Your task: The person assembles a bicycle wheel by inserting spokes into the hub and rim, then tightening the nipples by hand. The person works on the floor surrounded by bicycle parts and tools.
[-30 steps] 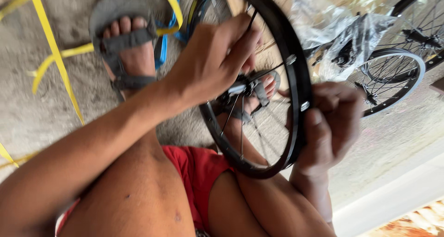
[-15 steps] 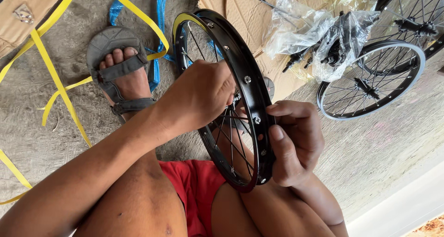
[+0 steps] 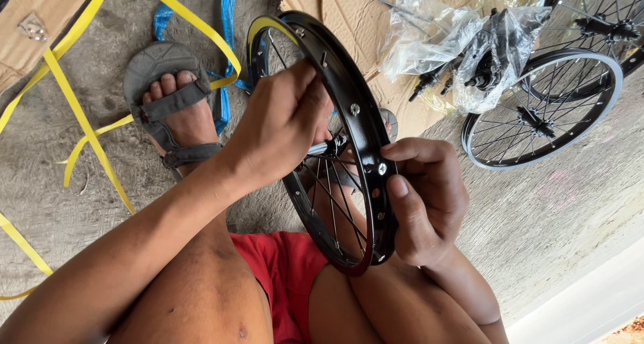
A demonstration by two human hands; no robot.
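My right hand (image 3: 426, 203) is curled around the outer edge of the black wheel rim (image 3: 362, 126), thumb and forefinger pinched together right at one of the small spoke holes; whatever they grip there is too small for me to make out. My left hand (image 3: 282, 126) reaches across the rim from the other side, fingers closed among the spokes (image 3: 332, 206) just above the hub (image 3: 329, 146), though I cannot tell exactly which spoke it holds.

The rim stands on edge between my knees, its lower end against my red shorts (image 3: 285, 270). Judging by what shows, a good number of spokes already run from hub to rim in the lower half, while several holes along the rim facing me look unfilled, so I'd say the lacing is partway done, with more left.

Beyond the rim, past its top, lies my foot in a grey sandal (image 3: 168, 95) among yellow straps (image 3: 80, 116). To the far side of the rim sit clear plastic bags (image 3: 436, 38) of parts on cardboard (image 3: 349, 8), and a finished wheel (image 3: 543, 109) beside them.
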